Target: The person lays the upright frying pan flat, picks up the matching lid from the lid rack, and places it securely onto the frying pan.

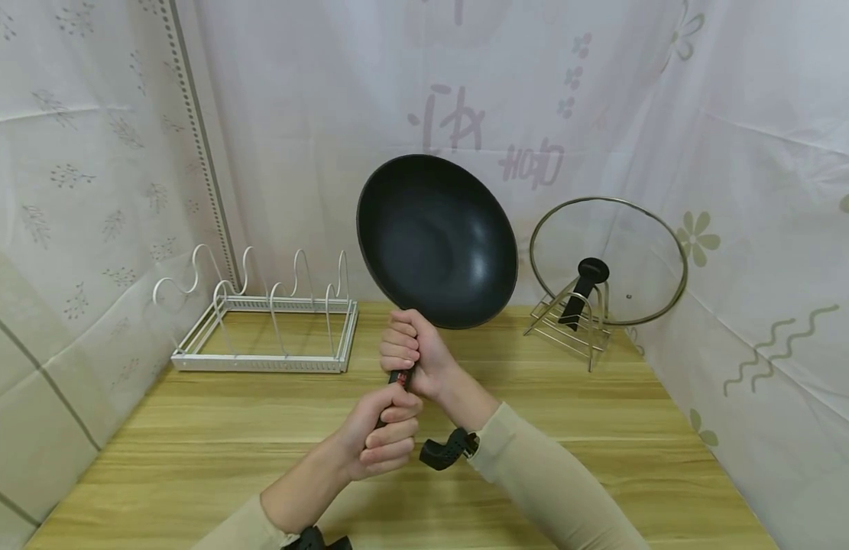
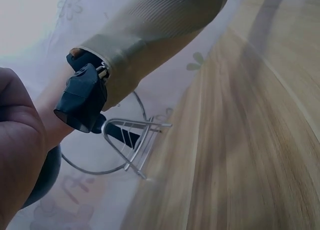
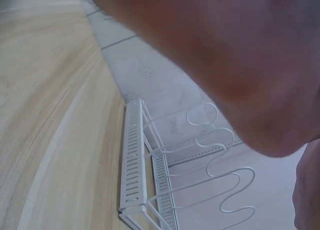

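Both hands grip the handle of a black wok (image 1: 438,241), one above the other. The right hand (image 1: 413,350) is wrapped round the handle (image 1: 399,377) close under the wok's bowl; the left hand (image 1: 381,435) is wrapped round the lower end of the same handle, fingers curled tight. A short stretch of black handle with a red mark shows between the two fists. The wok is held up in the air over the middle of the counter (image 1: 190,458), tilted so that its dark inside faces the head camera; it touches nothing but the hands.

Each forearm wears a beige sleeve (image 1: 548,473) and a black wrist mount (image 1: 448,449).

A white wire pan rack (image 1: 259,317) stands near the far left corner of the counter, its looped dividers upright. A glass lid (image 1: 608,260) with a black knob leans in a small metal stand (image 1: 568,321) near the far right corner, well apart from the wok.

In the left wrist view the right sleeve (image 2: 150,35) and its mount fill the upper left, with the lid stand (image 2: 132,140) at the counter's far edge. The right wrist view is largely blocked by blurred skin; the rack (image 3: 165,175) shows below it
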`<state>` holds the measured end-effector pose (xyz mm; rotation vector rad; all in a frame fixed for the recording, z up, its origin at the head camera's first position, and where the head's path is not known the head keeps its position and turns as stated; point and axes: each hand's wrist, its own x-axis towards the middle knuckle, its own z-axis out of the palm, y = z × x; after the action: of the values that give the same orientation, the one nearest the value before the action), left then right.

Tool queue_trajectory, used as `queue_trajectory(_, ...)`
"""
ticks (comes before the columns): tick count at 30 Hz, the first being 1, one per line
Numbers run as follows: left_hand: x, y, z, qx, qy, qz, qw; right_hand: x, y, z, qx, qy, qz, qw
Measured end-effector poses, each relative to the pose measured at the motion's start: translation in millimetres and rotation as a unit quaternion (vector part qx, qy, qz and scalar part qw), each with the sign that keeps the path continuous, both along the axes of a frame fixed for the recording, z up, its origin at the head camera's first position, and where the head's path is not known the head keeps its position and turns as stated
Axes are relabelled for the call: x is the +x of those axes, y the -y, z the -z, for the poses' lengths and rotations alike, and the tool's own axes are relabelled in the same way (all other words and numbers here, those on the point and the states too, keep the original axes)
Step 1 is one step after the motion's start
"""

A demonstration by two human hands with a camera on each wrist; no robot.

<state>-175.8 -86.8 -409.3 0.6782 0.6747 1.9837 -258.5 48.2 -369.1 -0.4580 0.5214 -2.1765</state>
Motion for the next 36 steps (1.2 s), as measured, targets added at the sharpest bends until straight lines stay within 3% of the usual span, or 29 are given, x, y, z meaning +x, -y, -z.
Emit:
queue_trajectory(14,-4.6,-8.0,2.6,0.079,0.044,0.089,0.9919,-1.2,-5.0,5.3,-0.042,0.017,-0.019,0.9988)
queue_trajectory(23,-6.7,-17.9,2.0,0.152,0.064,0.153,0.9744,-2.0,-8.8,10.1,-0.082,0.030,-0.027,0.9958)
queue_trajectory(31,-9.6,-26.3,5.4,0.187,0.066,0.200,0.9596,-2.5,-11.5,14.7,-0.133,0.051,-0.062,0.9878)
queue_trajectory(36,-11.2,-27.7,4.6,0.193,0.067,0.215,0.9550,-2.6,-12.3,16.9,-0.156,0.059,-0.074,0.9831)
